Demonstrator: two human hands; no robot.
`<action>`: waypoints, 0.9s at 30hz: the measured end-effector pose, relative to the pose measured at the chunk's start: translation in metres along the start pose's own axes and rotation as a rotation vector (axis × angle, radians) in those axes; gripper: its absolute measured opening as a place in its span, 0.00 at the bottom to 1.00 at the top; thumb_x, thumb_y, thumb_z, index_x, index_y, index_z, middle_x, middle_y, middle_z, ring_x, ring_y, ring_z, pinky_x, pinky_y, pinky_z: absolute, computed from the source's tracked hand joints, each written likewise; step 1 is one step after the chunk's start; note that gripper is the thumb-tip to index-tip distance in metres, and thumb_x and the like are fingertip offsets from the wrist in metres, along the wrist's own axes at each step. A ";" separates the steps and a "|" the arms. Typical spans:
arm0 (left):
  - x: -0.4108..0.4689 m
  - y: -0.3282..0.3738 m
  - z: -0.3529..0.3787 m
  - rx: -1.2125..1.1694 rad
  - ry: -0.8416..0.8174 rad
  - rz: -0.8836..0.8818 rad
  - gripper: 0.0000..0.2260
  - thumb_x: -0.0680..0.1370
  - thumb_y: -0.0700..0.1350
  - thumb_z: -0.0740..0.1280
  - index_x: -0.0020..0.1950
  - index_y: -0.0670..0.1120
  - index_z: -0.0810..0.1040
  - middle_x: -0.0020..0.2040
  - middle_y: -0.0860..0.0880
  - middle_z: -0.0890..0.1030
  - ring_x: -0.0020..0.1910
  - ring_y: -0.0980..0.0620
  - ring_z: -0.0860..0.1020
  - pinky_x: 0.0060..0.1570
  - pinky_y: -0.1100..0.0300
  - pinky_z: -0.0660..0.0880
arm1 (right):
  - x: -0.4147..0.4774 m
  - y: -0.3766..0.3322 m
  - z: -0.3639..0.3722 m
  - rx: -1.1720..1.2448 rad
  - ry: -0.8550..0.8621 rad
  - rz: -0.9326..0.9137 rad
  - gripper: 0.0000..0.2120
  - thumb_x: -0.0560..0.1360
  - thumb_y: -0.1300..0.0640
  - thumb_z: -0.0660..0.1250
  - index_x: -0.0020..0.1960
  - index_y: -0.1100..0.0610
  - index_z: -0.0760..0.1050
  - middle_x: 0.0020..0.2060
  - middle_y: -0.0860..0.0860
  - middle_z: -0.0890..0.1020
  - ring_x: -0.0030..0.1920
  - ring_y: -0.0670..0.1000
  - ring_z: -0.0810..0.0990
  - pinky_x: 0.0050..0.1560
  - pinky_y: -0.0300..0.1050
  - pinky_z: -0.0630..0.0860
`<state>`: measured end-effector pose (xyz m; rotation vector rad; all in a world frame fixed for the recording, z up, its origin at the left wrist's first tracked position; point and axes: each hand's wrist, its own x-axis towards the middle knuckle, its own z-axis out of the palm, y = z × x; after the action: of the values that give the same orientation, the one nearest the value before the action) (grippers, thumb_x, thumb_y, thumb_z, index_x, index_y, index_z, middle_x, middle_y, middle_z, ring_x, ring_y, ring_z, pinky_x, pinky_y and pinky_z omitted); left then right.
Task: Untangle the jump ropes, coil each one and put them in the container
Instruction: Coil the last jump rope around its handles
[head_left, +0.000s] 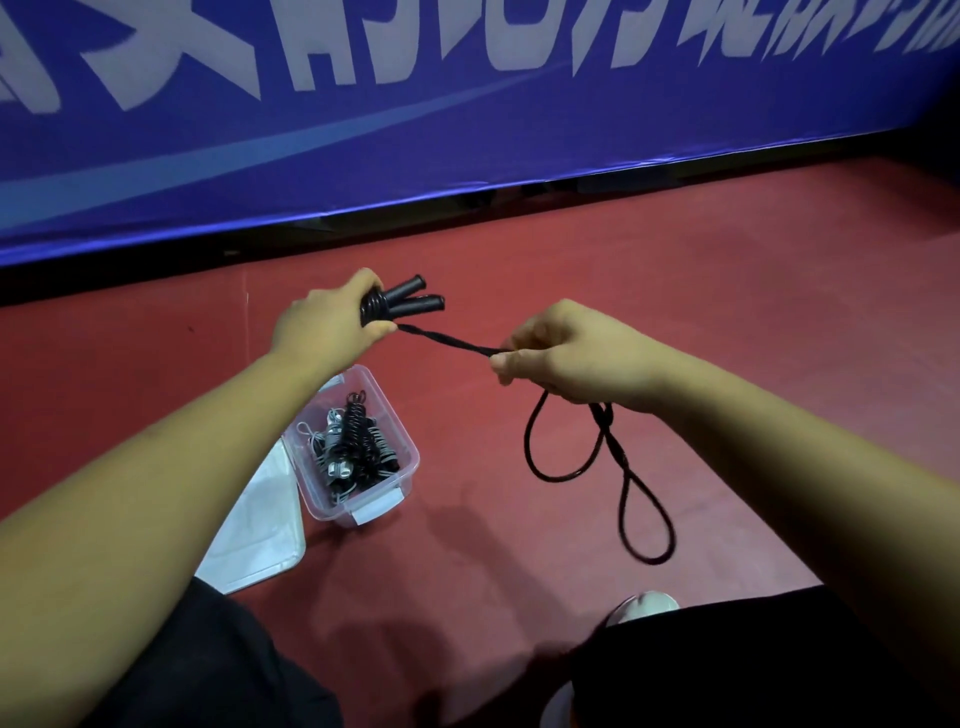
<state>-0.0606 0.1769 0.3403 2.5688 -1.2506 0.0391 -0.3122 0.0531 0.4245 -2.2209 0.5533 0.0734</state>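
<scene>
Hands, left (322, 327), right (566, 353): rope (447, 340) crosswise (handles (413, 296) rightward)

Blue banner (467, 130), red floor (675, 312), shoe (644, 605)

Cannot see the near ends of the two handles (413, 296), covered by the left hand (327, 327). Cannot count the turns of rope (447, 340) wound there, half under the fingers. Lost again inside the right hand (563, 358), between the pinch and the loops hanging below. Blurred at the lowest loop. Cannot tell apart the coiled ropes (356, 441) inside the container (324, 506): too small, too dense. Hidden at its far left corner by the left forearm (171, 467), and so also a part of the lid (260, 525). Cut by the upper edge, the white letters on the banner (467, 156), so not readable. Only the toe of a shoe (644, 605) visible, behind a dark-clothed knee (727, 665).
</scene>
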 end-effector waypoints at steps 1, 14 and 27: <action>-0.002 0.003 0.001 0.043 -0.010 0.019 0.19 0.76 0.59 0.69 0.60 0.52 0.68 0.48 0.41 0.81 0.47 0.36 0.80 0.41 0.50 0.73 | -0.001 -0.005 0.000 -0.044 0.019 -0.039 0.11 0.78 0.51 0.69 0.43 0.57 0.83 0.24 0.46 0.67 0.25 0.46 0.65 0.26 0.37 0.62; -0.042 0.058 0.027 0.177 -0.354 0.328 0.26 0.67 0.74 0.66 0.60 0.63 0.71 0.50 0.55 0.82 0.53 0.48 0.80 0.44 0.57 0.75 | 0.005 -0.012 -0.018 -0.018 0.208 -0.157 0.08 0.78 0.55 0.70 0.44 0.57 0.85 0.27 0.52 0.76 0.26 0.45 0.67 0.28 0.39 0.65; -0.045 0.070 0.004 -0.115 -0.523 0.521 0.12 0.73 0.55 0.72 0.53 0.57 0.73 0.32 0.56 0.75 0.33 0.56 0.74 0.34 0.59 0.68 | 0.027 0.031 -0.049 -0.226 0.376 -0.091 0.09 0.78 0.54 0.69 0.48 0.60 0.84 0.40 0.59 0.84 0.39 0.58 0.80 0.42 0.49 0.76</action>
<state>-0.1431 0.1700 0.3469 2.1509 -2.0088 -0.6117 -0.3070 -0.0101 0.4282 -2.4942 0.6712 -0.3518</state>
